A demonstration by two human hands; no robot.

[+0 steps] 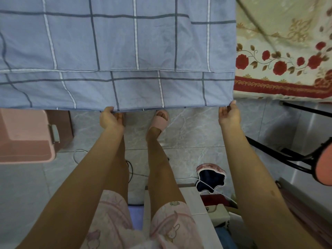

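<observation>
A blue sheet with a dark and white grid pattern [116,51] lies folded across the upper part of the view, with one layer's hem lying over a longer layer beneath. My left hand [110,118] grips the near edge of the sheet around its middle, fingers curled under the fabric. My right hand [229,115] pinches the sheet's near right corner between thumb and fingers. Both arms reach straight forward, and the near edge runs stretched between the two hands.
A cream bedcover with red roses [287,60] lies to the right of the sheet. A pink plastic box [27,137] stands at the left. A black chair frame [296,155] is at the right. Cables, a dark slipper [211,178] and my own legs are on the tiled floor.
</observation>
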